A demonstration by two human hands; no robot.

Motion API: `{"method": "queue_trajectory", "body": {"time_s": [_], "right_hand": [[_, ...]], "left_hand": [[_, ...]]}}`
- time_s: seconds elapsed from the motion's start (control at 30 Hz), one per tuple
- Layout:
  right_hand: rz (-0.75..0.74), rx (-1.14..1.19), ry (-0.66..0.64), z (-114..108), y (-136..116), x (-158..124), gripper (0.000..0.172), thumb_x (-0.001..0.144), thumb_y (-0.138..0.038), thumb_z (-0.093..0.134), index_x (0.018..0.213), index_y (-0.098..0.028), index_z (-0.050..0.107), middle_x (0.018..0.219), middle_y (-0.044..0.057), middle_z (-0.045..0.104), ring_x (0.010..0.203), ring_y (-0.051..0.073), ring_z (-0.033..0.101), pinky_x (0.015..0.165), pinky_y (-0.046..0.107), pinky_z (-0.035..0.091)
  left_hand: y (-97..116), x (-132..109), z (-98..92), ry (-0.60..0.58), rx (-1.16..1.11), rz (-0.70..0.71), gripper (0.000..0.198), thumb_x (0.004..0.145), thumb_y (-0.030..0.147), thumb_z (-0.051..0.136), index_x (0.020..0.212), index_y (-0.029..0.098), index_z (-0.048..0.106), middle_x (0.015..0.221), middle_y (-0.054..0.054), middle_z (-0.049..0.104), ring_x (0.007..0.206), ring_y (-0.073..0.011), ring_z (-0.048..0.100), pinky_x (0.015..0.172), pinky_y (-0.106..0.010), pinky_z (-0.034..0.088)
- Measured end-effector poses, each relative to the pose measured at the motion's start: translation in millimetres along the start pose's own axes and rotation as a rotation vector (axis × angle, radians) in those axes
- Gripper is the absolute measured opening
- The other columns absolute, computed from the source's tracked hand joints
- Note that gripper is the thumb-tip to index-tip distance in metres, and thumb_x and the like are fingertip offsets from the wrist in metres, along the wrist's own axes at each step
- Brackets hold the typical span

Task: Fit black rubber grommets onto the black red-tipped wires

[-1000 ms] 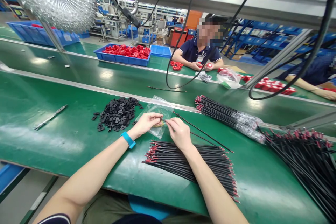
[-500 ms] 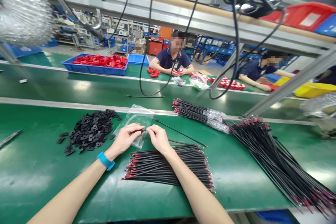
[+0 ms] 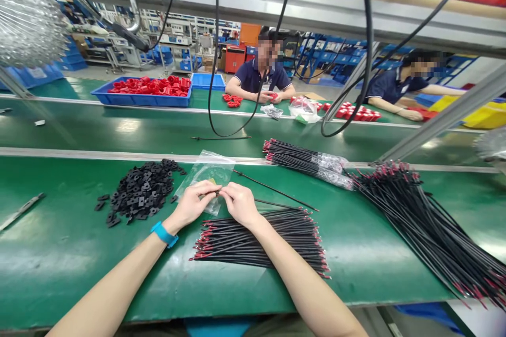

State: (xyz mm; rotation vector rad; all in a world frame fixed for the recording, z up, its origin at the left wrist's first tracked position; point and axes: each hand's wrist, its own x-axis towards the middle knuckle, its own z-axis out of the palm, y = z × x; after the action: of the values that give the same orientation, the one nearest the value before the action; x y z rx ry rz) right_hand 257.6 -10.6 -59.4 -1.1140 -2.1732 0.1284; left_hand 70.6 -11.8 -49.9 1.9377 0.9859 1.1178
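Note:
My left hand (image 3: 193, 202) and my right hand (image 3: 239, 202) meet fingertip to fingertip above a clear plastic bag (image 3: 207, 172) on the green table. Both pinch something small between them; a thin black wire (image 3: 276, 191) runs from my right fingers off to the right. A blue band sits on my left wrist. A flat bundle of black wires with red ends (image 3: 263, 242) lies just under my right forearm. A heap of small black parts (image 3: 140, 192) lies left of my left hand.
A bagged wire bundle (image 3: 308, 163) and a large fan of black wires (image 3: 427, 226) lie to the right. A metal tool (image 3: 21, 210) lies far left. Across the belt, two people work beside red parts and a blue tray (image 3: 144, 92). Cables hang overhead.
My hands stay together over the bag, still pinching. The view has swung right and steadied, so the table's right side and a second person now show.

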Motion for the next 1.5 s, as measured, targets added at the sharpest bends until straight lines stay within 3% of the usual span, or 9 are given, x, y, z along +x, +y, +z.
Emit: {"method": "queue_trajectory", "body": {"time_s": [0.23,0.4,0.5,0.63,0.77,0.97,1.27,1.5], "right_hand": [[0.045,0.084,0.001,1.6,-0.1,0.9,0.026,0.099,-0.025,0.047,0.085,-0.020,0.069,0.074,0.002,0.060,0.069,0.013,0.057,0.066,0.023,0.042],[0.126,0.252,0.077,6.1,0.0,4.5,0.021,0.097,-0.027,0.051,0.091,-0.019,0.070,0.077,0.002,0.063,0.068,0.014,0.059,0.067,0.024,0.045],[0.112,0.263,0.100,6.7,-1.1,5.2,0.019,0.096,-0.030,0.054,0.099,-0.020,0.069,0.080,0.003,0.064,0.065,0.014,0.057,0.064,0.025,0.046],[0.047,0.217,0.112,4.2,-1.2,5.4,0.022,0.098,-0.028,0.048,0.095,-0.019,0.067,0.083,0.005,0.064,0.074,0.017,0.060,0.069,0.027,0.047],[-0.007,0.106,0.070,2.2,0.5,4.8,0.028,0.100,-0.027,0.042,0.091,-0.018,0.067,0.075,0.005,0.061,0.069,0.016,0.058,0.066,0.026,0.044],[0.005,0.138,-0.007,2.5,3.7,4.0,0.032,0.102,-0.028,0.039,0.086,-0.019,0.065,0.077,0.003,0.064,0.070,0.015,0.059,0.066,0.025,0.043],[0.024,0.192,0.059,1.4,-0.5,5.6,0.030,0.100,-0.031,0.042,0.091,-0.019,0.068,0.076,0.004,0.062,0.069,0.015,0.059,0.065,0.026,0.045],[0.026,0.183,0.081,-1.6,-2.5,6.0,0.026,0.099,-0.030,0.044,0.093,-0.019,0.067,0.076,0.004,0.062,0.064,0.015,0.057,0.065,0.025,0.046]], "left_hand": [[2.3,-1.0,6.8,0.056,0.047,0.009,0.027,0.091,0.027,0.054,0.113,0.020,0.069,0.102,-0.008,0.067,0.096,-0.0189,0.061,0.088,-0.031,0.049],[-1.8,1.2,7.4,0.158,-0.075,-0.101,0.048,0.088,0.025,0.057,0.135,0.020,0.052,0.101,-0.006,0.066,0.091,-0.0162,0.062,0.087,-0.029,0.050],[-2.8,2.7,5.0,0.186,-0.091,-0.106,0.050,0.088,0.024,0.057,0.137,0.020,0.048,0.099,-0.005,0.065,0.090,-0.0154,0.062,0.088,-0.029,0.049],[1.5,2.3,3.3,0.165,-0.071,-0.072,0.049,0.088,0.024,0.056,0.137,0.020,0.049,0.099,-0.005,0.066,0.088,-0.0149,0.062,0.086,-0.027,0.050],[5.2,0.6,3.1,0.130,-0.027,-0.009,0.052,0.089,0.023,0.055,0.140,0.022,0.047,0.100,-0.005,0.066,0.091,-0.0156,0.061,0.089,-0.029,0.049],[4.8,0.0,2.0,0.077,-0.003,0.041,0.054,0.090,0.021,0.052,0.143,0.022,0.043,0.101,-0.005,0.066,0.093,-0.0158,0.061,0.093,-0.030,0.048],[2.7,2.4,0.1,0.130,-0.011,0.033,0.057,0.087,0.020,0.054,0.143,0.024,0.042,0.112,-0.007,0.063,0.102,-0.0186,0.059,0.097,-0.035,0.047],[-3.0,4.7,-1.4,0.109,-0.097,-0.034,0.054,0.084,0.023,0.060,0.137,0.022,0.049,0.110,-0.007,0.063,0.095,-0.0172,0.061,0.089,-0.033,0.051]]}}
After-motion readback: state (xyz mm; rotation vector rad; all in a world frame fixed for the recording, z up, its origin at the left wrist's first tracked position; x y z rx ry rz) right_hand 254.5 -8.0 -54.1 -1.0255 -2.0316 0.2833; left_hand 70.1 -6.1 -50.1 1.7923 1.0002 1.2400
